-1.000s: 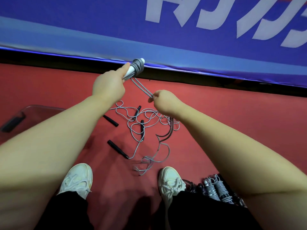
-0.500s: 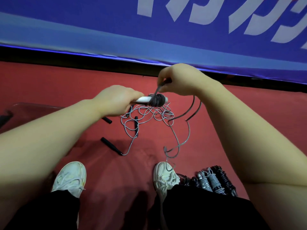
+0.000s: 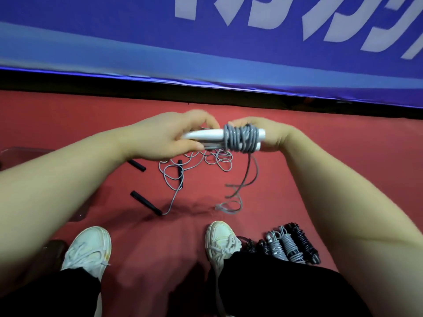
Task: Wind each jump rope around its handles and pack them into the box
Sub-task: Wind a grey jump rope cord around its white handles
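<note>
Centrally, paired white handles (image 3: 203, 135) held above the red floor (image 3: 332, 170), gripped by the curled left hand (image 3: 169, 137), grey rope (image 3: 240, 139) wound round the other end, clasped by the right hand (image 3: 274, 136), loose tail hung down.

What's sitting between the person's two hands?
Head view: a pair of white handles with grey cord wound round them, gripped by the left hand and the right hand.
</note>
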Available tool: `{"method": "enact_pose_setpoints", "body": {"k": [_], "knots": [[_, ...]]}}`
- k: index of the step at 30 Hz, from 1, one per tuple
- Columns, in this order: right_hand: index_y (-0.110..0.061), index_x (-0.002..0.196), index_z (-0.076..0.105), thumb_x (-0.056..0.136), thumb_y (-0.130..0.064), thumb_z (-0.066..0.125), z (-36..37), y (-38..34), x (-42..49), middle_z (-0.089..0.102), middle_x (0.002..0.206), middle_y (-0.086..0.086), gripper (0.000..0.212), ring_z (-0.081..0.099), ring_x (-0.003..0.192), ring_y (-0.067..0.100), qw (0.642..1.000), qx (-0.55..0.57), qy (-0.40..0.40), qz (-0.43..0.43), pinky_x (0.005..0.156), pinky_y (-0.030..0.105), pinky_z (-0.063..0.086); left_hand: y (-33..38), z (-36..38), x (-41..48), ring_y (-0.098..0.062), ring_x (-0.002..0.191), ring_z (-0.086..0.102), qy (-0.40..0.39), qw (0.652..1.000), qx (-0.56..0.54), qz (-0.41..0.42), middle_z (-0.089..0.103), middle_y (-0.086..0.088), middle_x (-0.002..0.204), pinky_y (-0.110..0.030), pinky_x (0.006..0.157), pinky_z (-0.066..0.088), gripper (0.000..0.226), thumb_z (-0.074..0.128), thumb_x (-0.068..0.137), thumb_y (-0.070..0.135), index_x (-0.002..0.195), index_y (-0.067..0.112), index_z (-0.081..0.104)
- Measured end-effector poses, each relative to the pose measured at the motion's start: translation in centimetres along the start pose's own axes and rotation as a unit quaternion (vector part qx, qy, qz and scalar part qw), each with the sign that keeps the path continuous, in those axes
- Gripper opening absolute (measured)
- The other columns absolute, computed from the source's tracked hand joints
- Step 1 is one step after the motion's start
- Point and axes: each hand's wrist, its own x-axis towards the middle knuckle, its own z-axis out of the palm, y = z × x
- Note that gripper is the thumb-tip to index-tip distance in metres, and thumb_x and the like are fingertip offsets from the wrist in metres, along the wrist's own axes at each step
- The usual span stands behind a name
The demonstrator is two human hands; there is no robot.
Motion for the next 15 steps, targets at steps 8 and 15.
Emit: {"method": "enact_pose_setpoints", "body": {"k": [8, 15], "knots": [[-0.017, 0.079, 0.040, 0.104, -0.033, 0.026, 3.6, -2.4, 4.4, 0.042, 0.056, -0.008, 0.032, 0.027, 0.046, 0.006, 0.956, 0.241, 0.130, -0.108, 0.045, 0.017, 0.020, -0.1, -1.4, 2.0, -0.007, 0.054, 0.043, 0.245, 0.927, -0.281, -0.046, 0.063, -0.002, 0.101, -0.016, 0.054, 0.038, 0.053, 0.052, 0.091, -0.004, 0.133, 0.028, 0.045], [-0.016, 0.083, 0.054, 0.103, -0.021, 0.034, 6.1, -2.9, 6.3, 0.035, 0.057, -0.002, 0.028, 0.034, 0.050, 0.012, 0.966, 0.131, 0.208, -0.079, 0.049, 0.021, 0.029, -3.2, -1.9, 2.1, -0.017, 0.068, 0.047, 0.351, 0.916, -0.131, -0.144, 0.054, 0.002, 0.105, -0.025, 0.064, 0.041, 0.045, 0.051, 0.087, 0.008, 0.129, 0.027, 0.051]]}}
